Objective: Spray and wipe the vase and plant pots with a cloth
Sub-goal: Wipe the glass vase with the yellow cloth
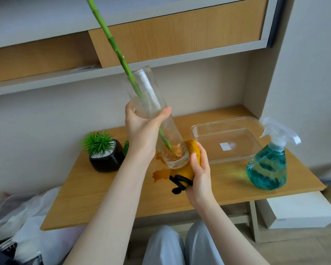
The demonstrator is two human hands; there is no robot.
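At the left of centre we note a small black plant pot (pixel 106 159), glossy and rounded-square, holding a spiky green tuft in white gravel; it stands on the counter (pixel 96 199), a pale wood-grain surface.

At mid-frame the left hand (pixel 141 134) is wrapped round the middle of the vase (pixel 151 104), thumb on one side and fingers on the other. The vase is a tall clear glass cylinder, tilted with its mouth toward the upper left and its base lifted off the counter. A jointed green stem (pixel 107 33) leans out of it, with orange roots at the bottom.

Just right of the base, the right hand (pixel 199 175) is closed on a mustard-yellow cloth (pixel 192 150), soft and nubbly with a black loop, pressed against the lower wall of the vase. A wet patch (pixel 161 175) lies on the counter beneath.

In our judgement the wiping is under way. It should go best with a firm left grip, the glass being smooth and likely damp, and the cloth drawn round the base while the vase is turned.

Further right stand a clear plastic tray (pixel 199 131) and a spray bottle (pixel 267 167) of teal liquid, untouched.
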